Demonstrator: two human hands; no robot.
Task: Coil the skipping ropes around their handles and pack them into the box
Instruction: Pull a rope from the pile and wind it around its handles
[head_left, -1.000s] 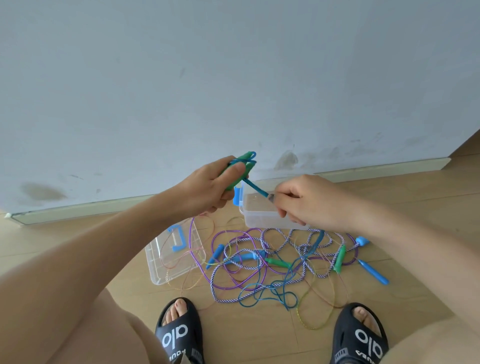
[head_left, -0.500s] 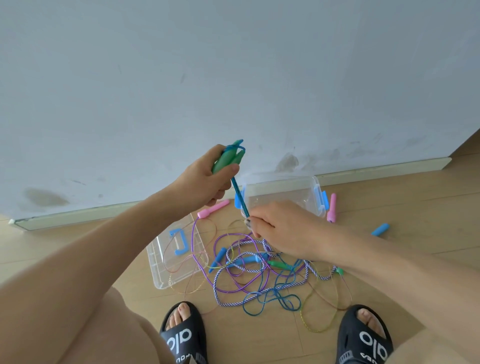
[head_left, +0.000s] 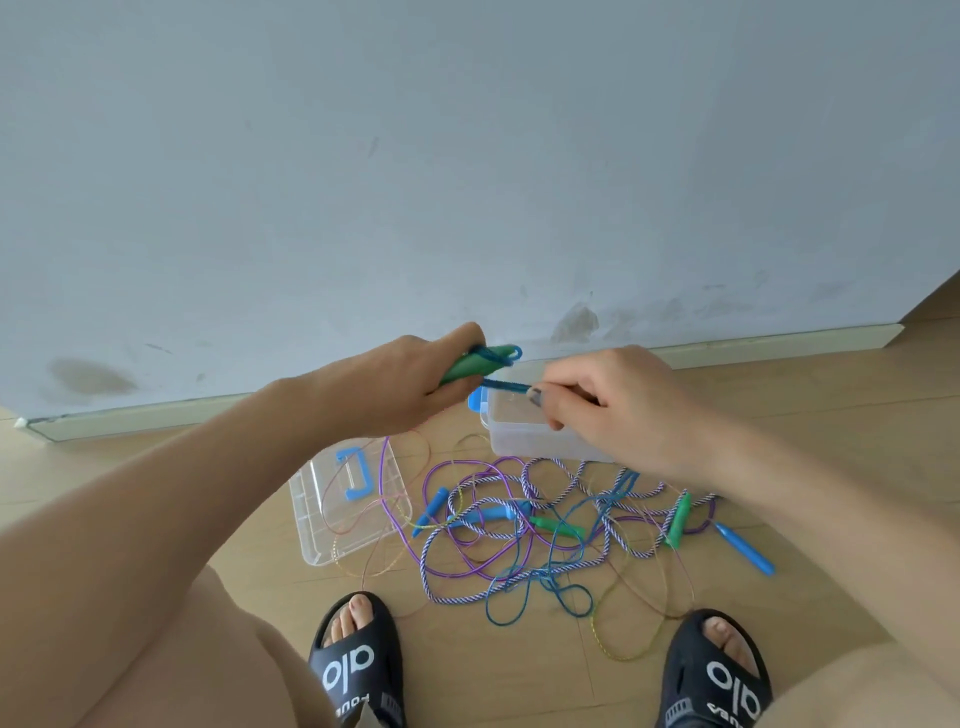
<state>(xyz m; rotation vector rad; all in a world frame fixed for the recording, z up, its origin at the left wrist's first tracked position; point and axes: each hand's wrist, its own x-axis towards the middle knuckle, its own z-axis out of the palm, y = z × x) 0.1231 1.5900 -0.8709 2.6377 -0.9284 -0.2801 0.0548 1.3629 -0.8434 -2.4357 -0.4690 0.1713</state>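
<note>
My left hand (head_left: 410, 379) grips a pair of green handles (head_left: 475, 364) held together, with blue rope looped over their tip. My right hand (head_left: 613, 400) pinches the blue rope (head_left: 506, 385) a short way from the handles and holds it taut above the clear plastic box (head_left: 524, 441). The rest of that blue rope trails down into a tangle of ropes (head_left: 545, 530) on the floor: purple, white-and-blue twisted and gold cords, with blue and green handles among them.
The box's clear lid (head_left: 345, 504) with a blue handle lies on the floor left of the tangle. A loose blue handle (head_left: 745, 548) lies at the right. My two feet in black slides (head_left: 358, 665) are at the bottom. The wall stands just behind the box.
My right hand has risen from low over the tangle to the level of the handles, pulling the blue rope sideways. The left hand has tipped the green handles from upright to near level.
</note>
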